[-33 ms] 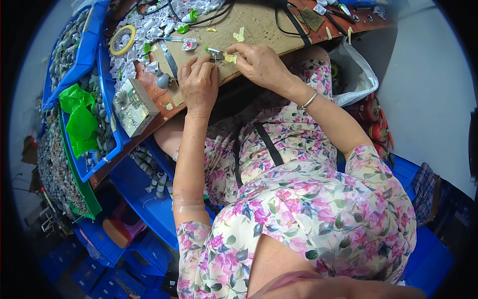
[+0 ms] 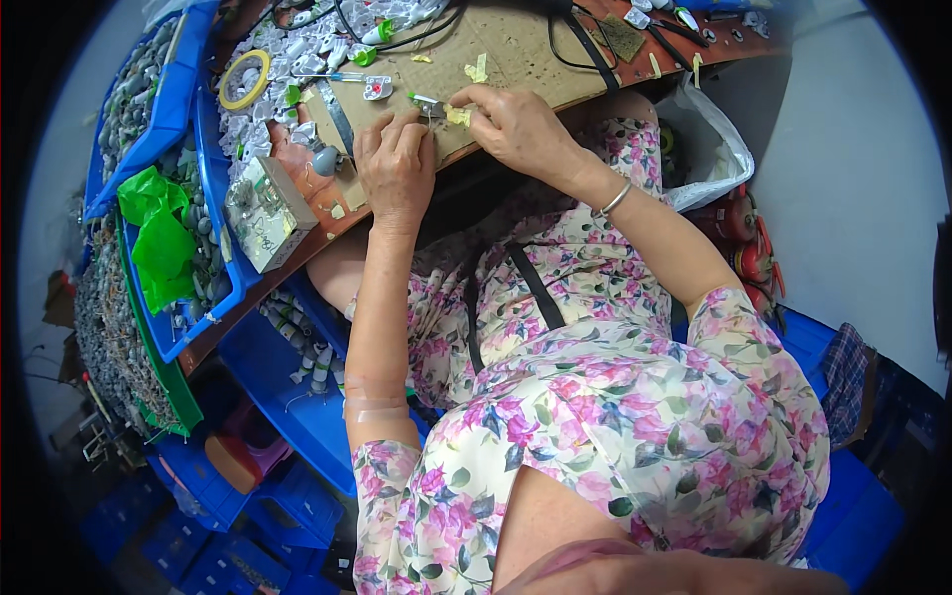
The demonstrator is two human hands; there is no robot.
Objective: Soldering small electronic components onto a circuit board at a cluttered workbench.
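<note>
My right hand pinches a small tool with a metal tip, its grip wrapped in yellow tape. The tip points left, at a small piece with white and green parts and a thin wire below it. Beside that piece, my left hand rests on the work board, fingers curled down and pressed together. Whatever those fingertips hold is hidden under them. A flat metal strip and a grey bulb-shaped part lie left of this hand. Farther off is a white part with red dots.
White plastic parts heap at the table's left, under a yellow tape roll. A box-like block sits at the edge near blue bins of grey parts. Right of my knees hangs a white bag; red extinguishers stand behind.
</note>
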